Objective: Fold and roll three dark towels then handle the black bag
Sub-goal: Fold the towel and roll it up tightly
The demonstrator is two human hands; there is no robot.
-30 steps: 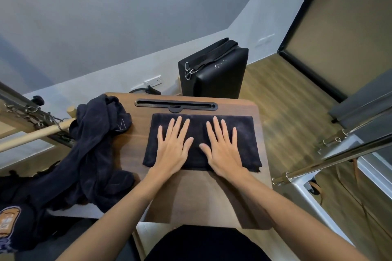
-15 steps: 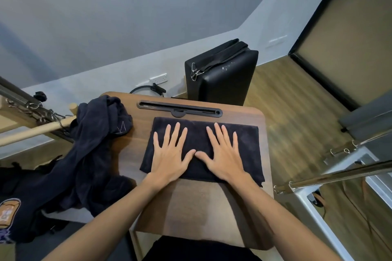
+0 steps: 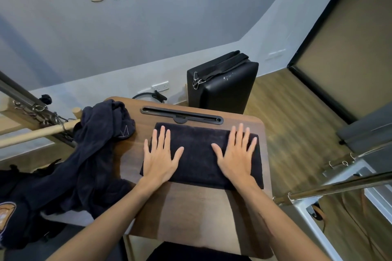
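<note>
A dark towel [image 3: 197, 154], folded into a flat rectangle, lies on the wooden table [image 3: 191, 207]. My left hand [image 3: 161, 157] presses flat on its left end with fingers spread. My right hand [image 3: 237, 154] presses flat on its right end, fingers straight. A heap of crumpled dark towels [image 3: 93, 154] hangs over the table's left edge. The black bag [image 3: 222, 85] stands upright on the floor behind the table, its strap and metal clips on top.
A black slotted holder [image 3: 182, 115] runs along the table's far edge. A wooden bar and chains [image 3: 38, 131] stand at the left. Metal frame tubes [image 3: 339, 184] reach in from the right. A wall socket with a plugged cable [image 3: 160, 88] sits behind the table.
Both hands have slid apart from the towel's middle to its left and right ends, smoothing it flat.
</note>
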